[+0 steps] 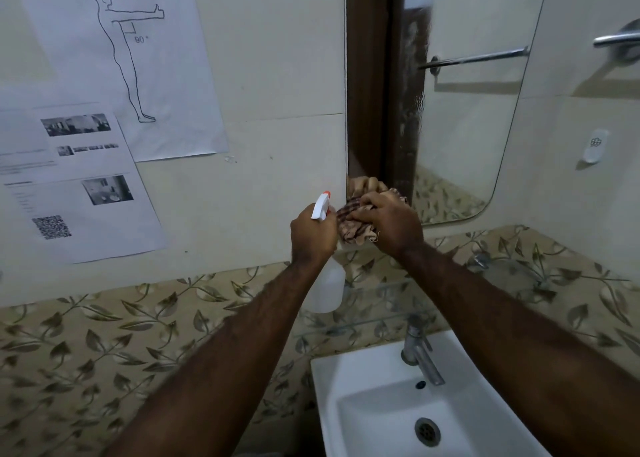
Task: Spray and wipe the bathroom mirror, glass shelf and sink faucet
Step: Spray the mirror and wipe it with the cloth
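Note:
The mirror [460, 117] hangs on the wall above the glass shelf [377, 309] and the white sink [349, 384]. The metal faucet [417, 351] stands at the sink's back edge. My left hand [313, 234] grips a white spray bottle [325, 286] with an orange-tipped nozzle, held just left of the mirror's lower left corner. My right hand [389, 222] holds a checked brown cloth [353, 226] bunched against that corner of the mirror. The two hands are close together, almost touching.
Paper sheets [83, 182] and a body-posture drawing [128, 51] are taped to the wall at left. A towel rail [614, 39] juts out at upper right, with a small wall hook [594, 150] below it. Leaf-patterned tiles [104, 338] run behind the sink.

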